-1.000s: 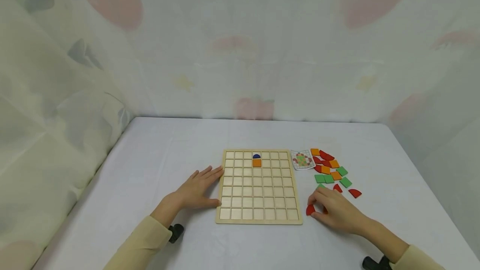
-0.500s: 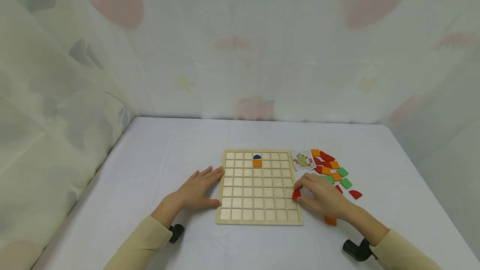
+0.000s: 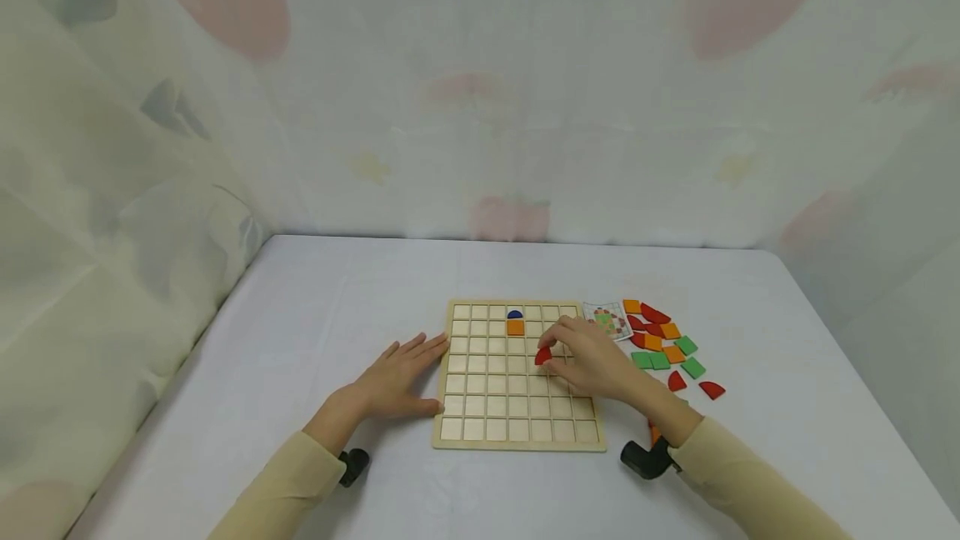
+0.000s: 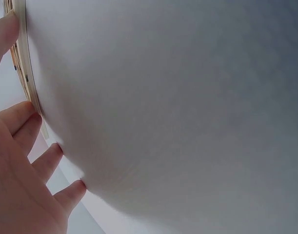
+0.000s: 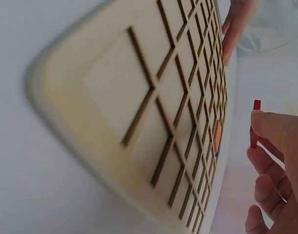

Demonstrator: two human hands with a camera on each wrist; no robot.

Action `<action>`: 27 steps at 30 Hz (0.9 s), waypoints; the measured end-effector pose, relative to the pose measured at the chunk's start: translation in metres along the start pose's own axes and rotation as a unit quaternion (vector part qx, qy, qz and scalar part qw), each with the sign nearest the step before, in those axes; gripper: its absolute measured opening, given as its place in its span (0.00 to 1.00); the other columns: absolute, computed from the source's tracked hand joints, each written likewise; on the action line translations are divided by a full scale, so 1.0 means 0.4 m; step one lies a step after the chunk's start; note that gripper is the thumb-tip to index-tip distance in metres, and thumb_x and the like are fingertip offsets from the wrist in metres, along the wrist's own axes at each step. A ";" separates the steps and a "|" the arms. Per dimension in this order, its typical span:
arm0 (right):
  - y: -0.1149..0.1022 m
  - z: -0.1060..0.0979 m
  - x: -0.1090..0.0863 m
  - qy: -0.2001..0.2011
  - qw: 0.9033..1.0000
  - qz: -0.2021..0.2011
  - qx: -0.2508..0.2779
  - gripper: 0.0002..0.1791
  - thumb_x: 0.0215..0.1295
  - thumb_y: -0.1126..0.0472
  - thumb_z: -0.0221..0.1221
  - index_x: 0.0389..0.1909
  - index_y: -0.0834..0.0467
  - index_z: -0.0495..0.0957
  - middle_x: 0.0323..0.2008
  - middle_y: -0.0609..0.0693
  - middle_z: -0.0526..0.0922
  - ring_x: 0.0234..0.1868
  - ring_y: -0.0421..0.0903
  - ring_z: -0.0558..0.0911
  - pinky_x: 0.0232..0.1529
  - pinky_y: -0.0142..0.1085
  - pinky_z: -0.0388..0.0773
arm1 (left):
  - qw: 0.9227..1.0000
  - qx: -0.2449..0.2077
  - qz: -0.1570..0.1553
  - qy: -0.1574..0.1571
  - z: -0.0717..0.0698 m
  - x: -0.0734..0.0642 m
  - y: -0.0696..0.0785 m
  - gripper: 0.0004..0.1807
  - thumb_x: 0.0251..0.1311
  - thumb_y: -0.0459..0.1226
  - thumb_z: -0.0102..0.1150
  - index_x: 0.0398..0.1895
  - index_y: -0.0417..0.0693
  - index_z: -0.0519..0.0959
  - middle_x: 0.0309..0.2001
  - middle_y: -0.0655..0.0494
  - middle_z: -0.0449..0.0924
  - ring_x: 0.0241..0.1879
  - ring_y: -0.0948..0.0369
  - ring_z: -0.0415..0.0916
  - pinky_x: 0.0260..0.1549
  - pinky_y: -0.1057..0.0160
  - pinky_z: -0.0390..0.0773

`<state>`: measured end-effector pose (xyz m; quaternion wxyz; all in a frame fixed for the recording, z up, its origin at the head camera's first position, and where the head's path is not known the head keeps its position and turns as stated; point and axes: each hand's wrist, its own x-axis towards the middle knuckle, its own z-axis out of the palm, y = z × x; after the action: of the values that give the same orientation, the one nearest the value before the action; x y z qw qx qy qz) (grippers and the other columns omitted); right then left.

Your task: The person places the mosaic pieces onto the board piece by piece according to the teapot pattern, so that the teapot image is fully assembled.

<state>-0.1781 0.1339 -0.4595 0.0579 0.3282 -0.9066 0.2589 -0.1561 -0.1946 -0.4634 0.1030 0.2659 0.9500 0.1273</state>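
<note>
A wooden grid board (image 3: 480, 444) lies flat on the white table, with a blue half-round piece (image 3: 515, 315) and an orange square (image 3: 515, 327) in two cells near its far edge. Between thumb and fingertips, my right hand (image 3: 592, 361) pinches a red quarter-round piece (image 3: 542, 356) over the board's right half. In the right wrist view that red piece (image 5: 254, 124) is seen edge-on, raised off the board. My left hand (image 3: 397, 382) has its fingers spread, with fingertips and thumb touching the board's left edge; the left wrist view shows those fingertips (image 4: 34, 109) against the wooden rim.
Right of the board lie several loose red, orange and green pieces (image 3: 649, 361). A small pattern card (image 3: 618, 325) sits by the board's upper right corner, partly behind the right hand. Under the right forearm an orange piece (image 3: 655, 436) is partly hidden. Patterned cloth hangs behind the table.
My right hand has carried the red quarter-round piece leftward and away from me, from the table right of the board to above the cells. The left hand stays at the board's edge.
</note>
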 end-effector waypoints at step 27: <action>-0.012 0.108 0.185 0.020 0.998 0.049 -0.021 0.11 0.56 0.54 0.62 0.38 0.52 0.79 0.37 0.46 0.78 0.38 0.47 0.74 0.37 0.41 0.71 | 1.000 -0.007 -0.006 -0.003 -0.006 0.000 0.009 0.48 0.47 0.55 0.63 0.71 0.51 0.55 0.71 0.58 0.52 0.70 0.49 0.48 0.62 0.37 0.49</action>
<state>-0.2297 0.0671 -0.4743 0.0700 0.2771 -0.9254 0.2488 -0.1551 -0.1922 -0.4600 0.1088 0.2603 0.9502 0.1325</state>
